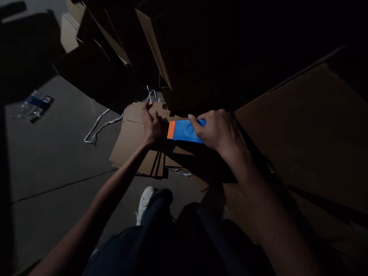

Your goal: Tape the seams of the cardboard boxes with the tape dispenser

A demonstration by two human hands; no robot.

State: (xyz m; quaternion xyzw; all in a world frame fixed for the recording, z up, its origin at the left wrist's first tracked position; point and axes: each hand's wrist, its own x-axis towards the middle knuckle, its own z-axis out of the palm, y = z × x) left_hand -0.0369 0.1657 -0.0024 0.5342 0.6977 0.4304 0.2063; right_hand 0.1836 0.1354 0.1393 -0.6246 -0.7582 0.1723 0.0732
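Observation:
My right hand [218,128] is closed round a flat blue plastic object with an orange end [188,131]; its thumb lies along the upper edge, and the orange end points left. What kind of tool or case it is, I cannot make out. Just left of that end is my left hand [151,124], its fingers bent and partly in shadow. Whatever those fingers hold is hidden. Below both hands, a fanned stack of flat brown cardboard sheets [130,140] lies on the floor.
A large cardboard panel [304,134] rises at the right. More cardboard sheets [153,46] stand on edge in the dark ahead. White strapping [94,130] and a crumpled clear plastic wrapper [36,103] lie on the grey floor at left. My white shoe [145,201] is near the stack.

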